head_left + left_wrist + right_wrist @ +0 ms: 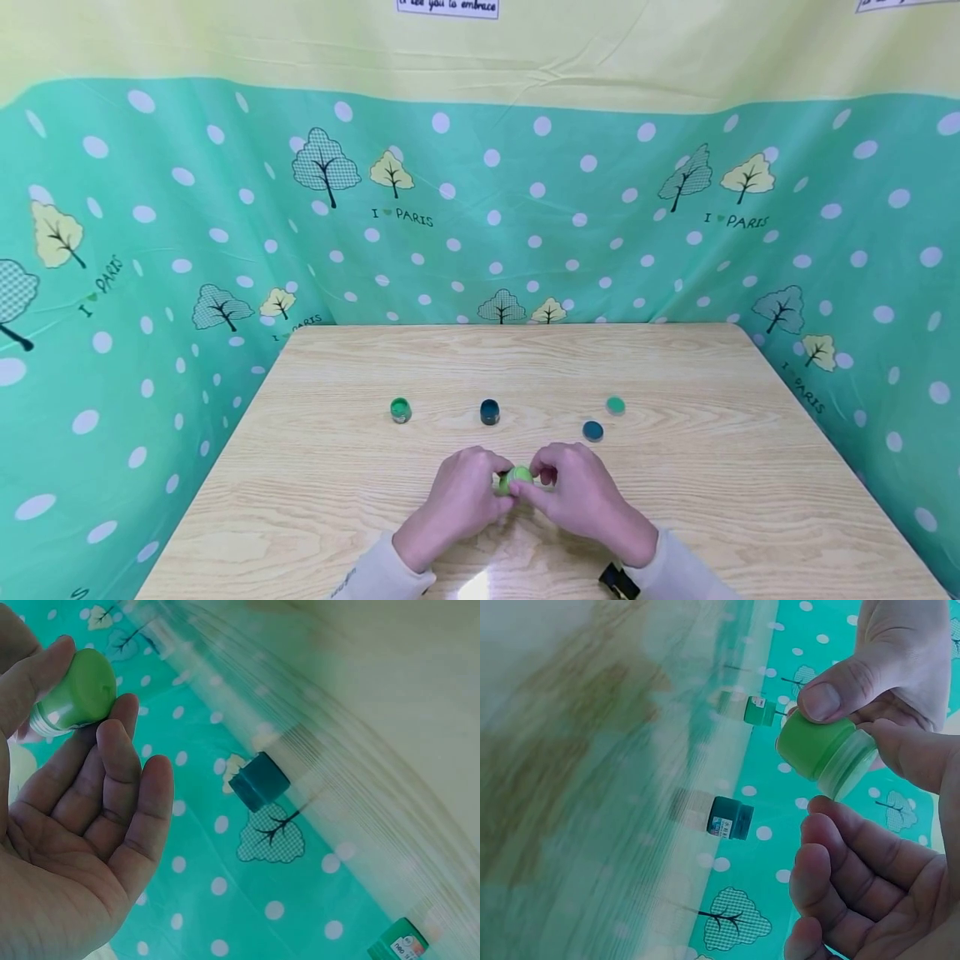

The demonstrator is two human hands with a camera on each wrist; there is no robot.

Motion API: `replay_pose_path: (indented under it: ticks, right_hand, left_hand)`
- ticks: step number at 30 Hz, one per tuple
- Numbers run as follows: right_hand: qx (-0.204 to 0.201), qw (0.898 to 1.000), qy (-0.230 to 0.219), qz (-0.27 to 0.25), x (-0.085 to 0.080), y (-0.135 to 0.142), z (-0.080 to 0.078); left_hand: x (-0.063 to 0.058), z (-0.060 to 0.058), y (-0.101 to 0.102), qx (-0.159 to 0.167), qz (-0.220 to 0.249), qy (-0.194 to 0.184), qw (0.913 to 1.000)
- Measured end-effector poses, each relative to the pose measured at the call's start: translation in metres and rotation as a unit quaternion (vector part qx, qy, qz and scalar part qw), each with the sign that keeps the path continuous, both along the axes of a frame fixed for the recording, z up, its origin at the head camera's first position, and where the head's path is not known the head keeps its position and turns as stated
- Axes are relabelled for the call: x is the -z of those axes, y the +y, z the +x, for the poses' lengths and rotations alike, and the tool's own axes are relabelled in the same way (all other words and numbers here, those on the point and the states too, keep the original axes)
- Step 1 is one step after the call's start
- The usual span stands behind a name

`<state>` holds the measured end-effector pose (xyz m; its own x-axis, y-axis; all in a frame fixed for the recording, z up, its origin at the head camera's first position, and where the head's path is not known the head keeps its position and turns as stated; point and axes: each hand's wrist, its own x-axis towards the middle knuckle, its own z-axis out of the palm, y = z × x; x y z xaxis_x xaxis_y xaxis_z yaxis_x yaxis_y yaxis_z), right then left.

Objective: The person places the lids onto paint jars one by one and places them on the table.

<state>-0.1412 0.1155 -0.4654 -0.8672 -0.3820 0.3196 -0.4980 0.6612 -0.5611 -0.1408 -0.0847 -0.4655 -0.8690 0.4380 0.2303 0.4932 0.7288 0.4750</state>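
Note:
Near the front of the wooden table, my left hand [467,492] grips a small light green paint jar [810,746] between thumb and fingers. The jar is tilted, its lid [849,766] turned toward my right hand [577,492]. In the right wrist view, the right thumb and index finger pinch the lid's rim, while the other fingers of that hand are loosely bent. The lid still sits on the jar. In the left wrist view, the jar's rounded base [94,682] shows past the left fingers.
An uncovered green paint jar [401,411] and an uncovered dark teal jar [490,412] stand farther back on the table [337,517]. To the right lie a green lid [616,405] and a teal lid [592,431]. A patterned curtain [525,217] hangs behind.

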Motion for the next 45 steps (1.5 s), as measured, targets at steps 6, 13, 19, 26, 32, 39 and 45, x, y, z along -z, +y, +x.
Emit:
replay_pose_path:
  ticks: [6,13,19,26,32,39,45]
  right_hand:
    - [0.01,1.0,0.001,-0.002,0.001,-0.001,0.0]
    - [0.023,1.0,-0.003,0.01,0.0,0.0,0.001]
    - [0.002,1.0,-0.003,-0.009,-0.006,0.004,-0.001]
    - [-0.073,0.997,-0.005,-0.006,-0.011,0.007,-0.002]
    - [-0.079,0.997,-0.024,0.007,-0.011,0.006,-0.002]
    - [-0.066,0.997,-0.028,0.013,-0.009,0.007,-0.001]
    - [-0.051,0.998,-0.028,0.019,-0.008,0.006,-0.001]
  left_hand:
    - [-0.001,0.001,0.001,0.003,0.001,0.008,1.0]
    - [-0.001,0.002,0.001,0.001,-0.001,0.002,1.0]
    - [-0.002,0.001,0.0,0.002,-0.002,0.0,1.0]
    - [-0.002,0.001,0.0,0.007,0.001,0.012,0.9999]
    - [-0.001,0.001,0.0,0.01,0.005,0.021,0.9997]
    - [-0.002,0.0,0.0,0.01,0.005,0.012,0.9999]
    - [-0.001,0.001,0.0,0.01,0.006,-0.001,0.9999]
